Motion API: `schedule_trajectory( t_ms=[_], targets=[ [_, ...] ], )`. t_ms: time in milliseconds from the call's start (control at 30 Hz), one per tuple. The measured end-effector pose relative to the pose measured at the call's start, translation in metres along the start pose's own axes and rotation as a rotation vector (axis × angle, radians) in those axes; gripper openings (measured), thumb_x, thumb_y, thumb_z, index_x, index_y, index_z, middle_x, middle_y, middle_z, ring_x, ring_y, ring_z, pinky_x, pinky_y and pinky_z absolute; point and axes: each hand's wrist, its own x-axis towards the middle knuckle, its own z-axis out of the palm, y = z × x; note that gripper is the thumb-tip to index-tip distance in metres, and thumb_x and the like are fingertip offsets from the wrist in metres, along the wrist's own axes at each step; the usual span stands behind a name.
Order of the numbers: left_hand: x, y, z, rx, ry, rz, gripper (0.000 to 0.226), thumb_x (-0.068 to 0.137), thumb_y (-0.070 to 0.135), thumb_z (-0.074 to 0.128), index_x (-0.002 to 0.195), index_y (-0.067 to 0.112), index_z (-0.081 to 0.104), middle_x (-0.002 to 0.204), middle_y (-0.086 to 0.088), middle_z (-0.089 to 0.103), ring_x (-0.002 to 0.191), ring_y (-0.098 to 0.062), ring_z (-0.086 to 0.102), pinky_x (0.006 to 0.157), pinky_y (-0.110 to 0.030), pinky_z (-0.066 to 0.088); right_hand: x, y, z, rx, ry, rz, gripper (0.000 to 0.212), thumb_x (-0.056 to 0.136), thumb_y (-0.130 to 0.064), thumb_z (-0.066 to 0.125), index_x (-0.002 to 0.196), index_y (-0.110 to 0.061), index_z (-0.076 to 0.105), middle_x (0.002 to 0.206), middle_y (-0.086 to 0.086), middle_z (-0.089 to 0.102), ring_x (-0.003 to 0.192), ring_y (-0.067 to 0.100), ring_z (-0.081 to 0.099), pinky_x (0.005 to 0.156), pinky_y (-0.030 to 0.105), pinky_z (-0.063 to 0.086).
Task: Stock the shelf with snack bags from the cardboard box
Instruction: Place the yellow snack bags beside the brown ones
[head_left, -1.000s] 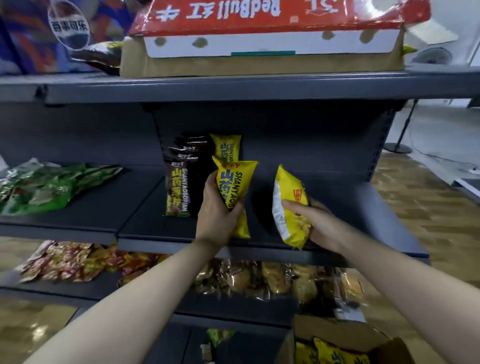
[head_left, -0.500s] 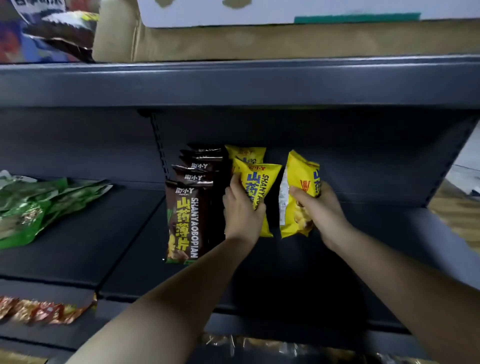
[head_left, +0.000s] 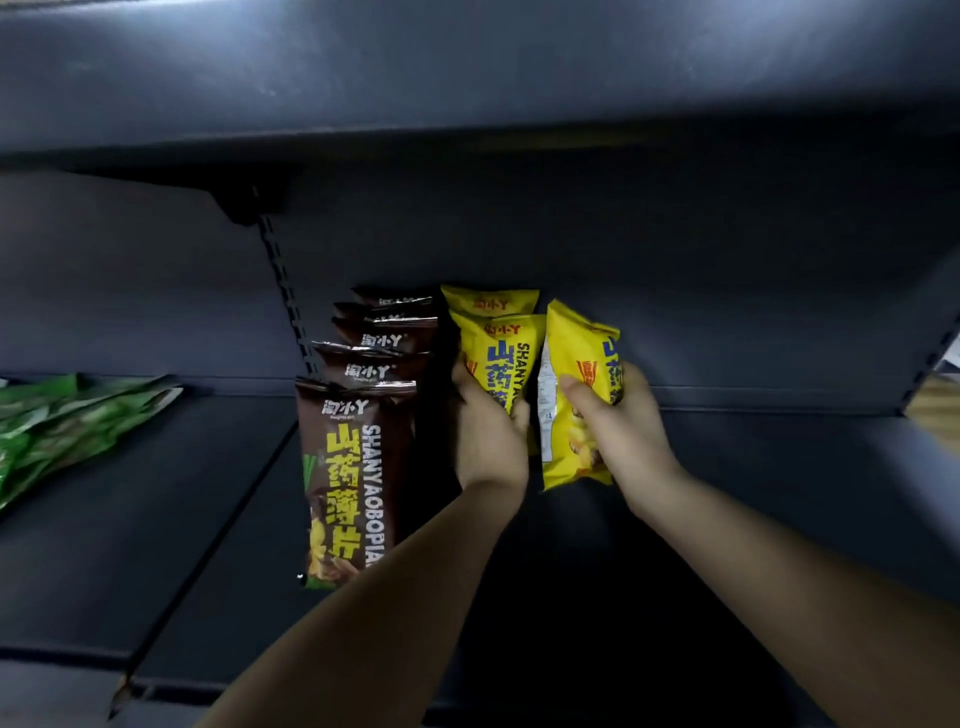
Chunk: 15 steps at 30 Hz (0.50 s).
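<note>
My left hand (head_left: 488, 431) grips a yellow snack bag (head_left: 501, 358) upright near the back of the dark shelf (head_left: 727, 499). Another yellow bag (head_left: 488, 300) stands just behind it against the back wall. My right hand (head_left: 618, 431) holds a second yellow snack bag (head_left: 576, 395), turned edge-on, right beside the first. To the left stands a row of several brown snack bags (head_left: 353, 467), front to back. The cardboard box is out of view.
Green snack bags (head_left: 67, 421) lie flat on the neighbouring shelf section at the left. The upper shelf's underside (head_left: 467, 93) hangs low overhead. A slotted upright (head_left: 285, 296) divides the two sections. Bare shelf extends to the right of my hands.
Both hands have pushed their yellow bags deeper toward the back wall, and the view has moved closer under the upper shelf. The cardboard box and lower shelves have dropped out of sight.
</note>
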Motion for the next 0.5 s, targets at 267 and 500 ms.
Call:
schedule_trajectory(
  t_ms=[267, 500],
  targets=[
    [-0.001, 0.002, -0.002, 0.069, -0.106, -0.138, 0.083, 0.088, 0.041, 0.059, 0.145, 0.004, 0.011, 0.134, -0.017, 0.049, 0.125, -0.03, 0.048, 0.097, -0.034, 0.039, 0.01, 0.001, 0.004, 0.01, 0.048, -0.002, 0.031, 0.088, -0.023, 0.067, 0.114, -0.013, 0.055, 0.099, 0.0, 0.068, 0.088, 0.016, 0.066, 0.077, 0.032, 0.055],
    [-0.009, -0.009, -0.005, 0.349, 0.127, 0.458, 0.086, 0.085, 0.028, 0.062, 0.149, 0.01, 0.007, 0.156, -0.015, 0.016, 0.143, -0.03, 0.022, 0.106, -0.038, 0.036, 0.013, -0.004, -0.002, 0.034, 0.084, -0.009, 0.027, 0.089, -0.022, 0.065, 0.111, -0.01, 0.055, 0.089, -0.001, 0.065, 0.081, 0.016, 0.064, 0.068, 0.027, 0.054]
  ],
)
